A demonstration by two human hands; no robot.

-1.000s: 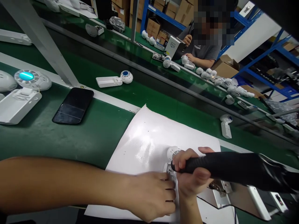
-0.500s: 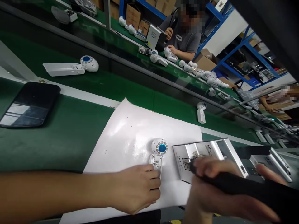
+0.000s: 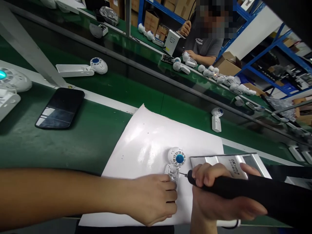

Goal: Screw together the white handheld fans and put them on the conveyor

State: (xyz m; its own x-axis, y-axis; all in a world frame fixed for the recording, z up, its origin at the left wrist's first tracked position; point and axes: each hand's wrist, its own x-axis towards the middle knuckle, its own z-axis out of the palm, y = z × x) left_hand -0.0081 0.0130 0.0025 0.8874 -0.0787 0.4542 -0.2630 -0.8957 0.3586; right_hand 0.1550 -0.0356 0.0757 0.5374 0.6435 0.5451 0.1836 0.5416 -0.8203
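Note:
A small white fan head with a blue hub (image 3: 176, 157) lies on a white sheet (image 3: 146, 146), joined to an opened white plastic handle housing (image 3: 172, 172). My left hand (image 3: 151, 198) presses on the housing, with its fingers over the lower end and hiding part of it. My right hand (image 3: 214, 191) is shut around a black electric screwdriver (image 3: 226, 188). The screwdriver's thin metal bit (image 3: 183, 174) points left at the housing, and its tip is very close to the housing's edge. I cannot tell whether it touches.
A silver-and-white tool case (image 3: 230, 164) lies right of the fan. A black phone (image 3: 59, 109) and other white fans (image 3: 81, 67) sit on the green belt (image 3: 73, 152). A co-worker's grey shirt (image 3: 207, 47) shows beyond a second belt lined with several fan parts.
My right hand has moved left from over the tool case, bringing the screwdriver bit up to the housing. My left hand stays on the housing. The view has shifted slightly.

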